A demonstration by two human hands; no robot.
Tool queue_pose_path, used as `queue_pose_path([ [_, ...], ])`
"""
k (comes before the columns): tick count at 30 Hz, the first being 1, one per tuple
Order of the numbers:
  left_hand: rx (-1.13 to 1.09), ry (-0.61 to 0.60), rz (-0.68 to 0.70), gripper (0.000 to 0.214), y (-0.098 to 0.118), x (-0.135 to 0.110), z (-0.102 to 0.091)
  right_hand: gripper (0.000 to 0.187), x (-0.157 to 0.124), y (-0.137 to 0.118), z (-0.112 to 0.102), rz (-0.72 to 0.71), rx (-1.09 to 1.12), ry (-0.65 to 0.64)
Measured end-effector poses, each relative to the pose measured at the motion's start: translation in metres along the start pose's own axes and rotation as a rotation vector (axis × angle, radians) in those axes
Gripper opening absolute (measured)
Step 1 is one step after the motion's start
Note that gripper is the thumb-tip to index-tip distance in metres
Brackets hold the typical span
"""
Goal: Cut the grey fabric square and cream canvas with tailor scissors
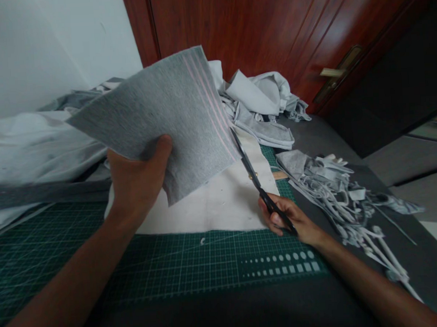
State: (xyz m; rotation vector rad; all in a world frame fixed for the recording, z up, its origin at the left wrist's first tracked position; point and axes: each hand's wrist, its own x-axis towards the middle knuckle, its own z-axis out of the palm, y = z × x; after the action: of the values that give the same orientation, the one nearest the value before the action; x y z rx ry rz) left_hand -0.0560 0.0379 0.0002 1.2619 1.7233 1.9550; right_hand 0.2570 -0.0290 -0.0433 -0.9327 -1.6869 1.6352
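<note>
My left hand grips a grey piece of fabric by its lower left edge, thumb on top, and holds it up off the surface. Pale pink stripes run along the fabric's right side. In my right hand is a pair of black scissors, fingers wrapped round the handles. The scissors' blades point up and away, with their tips close to the fabric's right edge; whether they touch it I cannot tell. Below lies a white cloth, partly hidden by the fabric.
A green cutting mat with grid lines covers much of the dark table. Thin fabric scraps are heaped at the right. Crumpled grey and white cloth lies behind, with more cloth at the left. A wooden door stands beyond.
</note>
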Motion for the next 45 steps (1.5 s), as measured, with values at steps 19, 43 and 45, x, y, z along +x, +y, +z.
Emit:
queue_pose_path([
  [19,0.018,0.031,0.059,0.055,-0.0045,0.0019,0.0006,0.043,0.0017,-0.0023,0.002,0.003,-0.036,0.008],
  [43,-0.015,0.004,0.1,0.047,-0.0074,0.0057,-0.0003,0.037,0.0012,-0.002,0.0027,0.007,-0.048,0.0],
  [45,0.012,0.016,0.065,0.052,-0.0072,0.0055,-0.0008,0.038,0.0013,-0.0025,0.0028,0.014,-0.056,0.004],
])
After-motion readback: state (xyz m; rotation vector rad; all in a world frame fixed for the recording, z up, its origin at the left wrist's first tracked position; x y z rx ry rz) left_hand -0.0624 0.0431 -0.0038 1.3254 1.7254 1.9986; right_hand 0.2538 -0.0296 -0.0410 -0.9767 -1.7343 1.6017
